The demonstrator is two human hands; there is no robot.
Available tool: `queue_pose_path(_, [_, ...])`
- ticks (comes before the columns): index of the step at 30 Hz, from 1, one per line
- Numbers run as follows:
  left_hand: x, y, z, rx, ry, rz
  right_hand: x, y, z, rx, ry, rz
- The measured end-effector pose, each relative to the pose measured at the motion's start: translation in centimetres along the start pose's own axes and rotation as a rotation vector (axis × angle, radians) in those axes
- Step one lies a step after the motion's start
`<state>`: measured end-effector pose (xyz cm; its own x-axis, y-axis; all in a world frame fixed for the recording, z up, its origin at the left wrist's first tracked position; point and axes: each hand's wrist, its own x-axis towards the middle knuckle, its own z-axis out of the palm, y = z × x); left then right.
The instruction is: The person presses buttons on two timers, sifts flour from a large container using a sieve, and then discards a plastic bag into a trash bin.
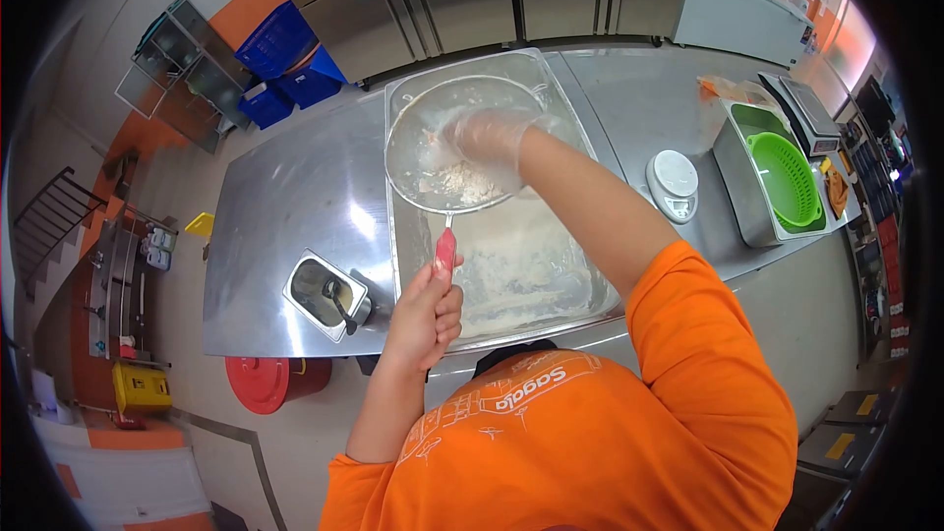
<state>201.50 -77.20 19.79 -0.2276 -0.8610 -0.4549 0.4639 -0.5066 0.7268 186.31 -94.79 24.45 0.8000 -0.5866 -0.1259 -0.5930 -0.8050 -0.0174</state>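
Note:
A large round sieve (395, 162) with a red handle lies over the far half of a deep metal tray (602, 307). My left hand (430, 315) is closed round the handle. My right hand (487, 141), in a clear plastic glove, reaches down into the sieve. It touches pale lumpy flour (466, 181) there, and its fingers are hidden and smeared by motion. White powder is spread over the tray's floor below the sieve.
Left of the tray stands a small metal container (317, 293) with a black-handled utensil. At right are a white kitchen scale (675, 177), a metal bin (744, 182) holding a green basket (787, 182), and another scale (808, 108). A red bucket (261, 383) stands below the table's left front edge.

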Motion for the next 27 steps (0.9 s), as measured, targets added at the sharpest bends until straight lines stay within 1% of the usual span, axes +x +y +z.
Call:
queue_pose_path(1, [0.1,-0.1,-0.4,0.011,0.001,-0.012,-0.2,0.0,-0.2,0.001,-0.002,0.0])
queue_pose_path(3, [-0.4,-0.5,-0.5,0.012,0.016,-0.023,-0.2,-0.5,-0.2,0.271,0.189,0.016])
queue_pose_path(4, [-0.8,-0.4,0.1,0.018,0.004,-0.012,-0.2,-0.7,-0.2,0.269,0.191,0.012])
queue_pose_path(6, [-0.9,-0.4,0.6,0.076,-0.053,0.01,-0.7,-0.9,-0.3,-0.108,0.149,0.072])
queue_pose_path(7, [-0.7,-0.1,0.6,0.078,-0.056,0.01,-0.2,-0.7,0.2,-0.109,0.15,0.075])
queue_pose_path(9, [-0.4,0.7,0.3,0.063,0.021,0.024,2.1,-0.3,2.2,0.318,-0.069,0.118])
queue_pose_path(10, [0.1,0.9,-0.1,0.06,0.026,0.022,2.9,0.0,2.9,0.321,-0.073,0.115])
queue_pose_path(12, [1.0,1.1,-0.7,0.022,0.023,0.063,3.5,-0.3,2.9,0.056,0.067,0.163])
queue_pose_path(13, [0.6,1.1,-0.5,0.026,0.017,0.066,3.8,0.1,2.4,0.053,0.071,0.168])
queue_pose_path(15, [-1.0,0.6,0.4,0.019,-0.016,0.044,3.0,-0.3,-0.3,0.21,-0.009,0.325])
queue_pose_path(16, [-0.8,0.5,0.2,0.017,-0.013,0.04,2.7,0.1,0.2,0.214,-0.013,0.323])
queue_pose_path(18, [-0.2,0.2,-0.6,-0.025,0.015,0.038,1.9,1.1,1.5,-0.069,-0.05,0.133])
queue_pose_path(19, [-0.1,0.1,-0.8,-0.022,0.014,0.04,2.0,1.0,2.1,-0.07,-0.047,0.134])
queue_pose_path(21, [0.2,0.2,-0.7,-0.027,-0.014,0.012,1.9,0.6,2.5,0.1,-0.116,0.293])
queue_pose_path(22, [0.5,0.8,-0.5,-0.03,-0.016,0.019,2.2,0.9,2.7,0.093,-0.114,0.29])
queue_pose_path(24, [0.9,2.2,0.1,0.094,0.003,0.08,2.3,0.5,2.2,0.225,0.063,0.322])
queue_pose_path(25, [0.6,2.2,0.3,0.093,0.003,0.082,2.3,0.4,1.9,0.224,0.064,0.321])
queue_pose_path(27, [0.1,1.8,0.8,0.073,-0.006,0.101,0.3,-1.7,-2.1,0.183,0.231,0.412])
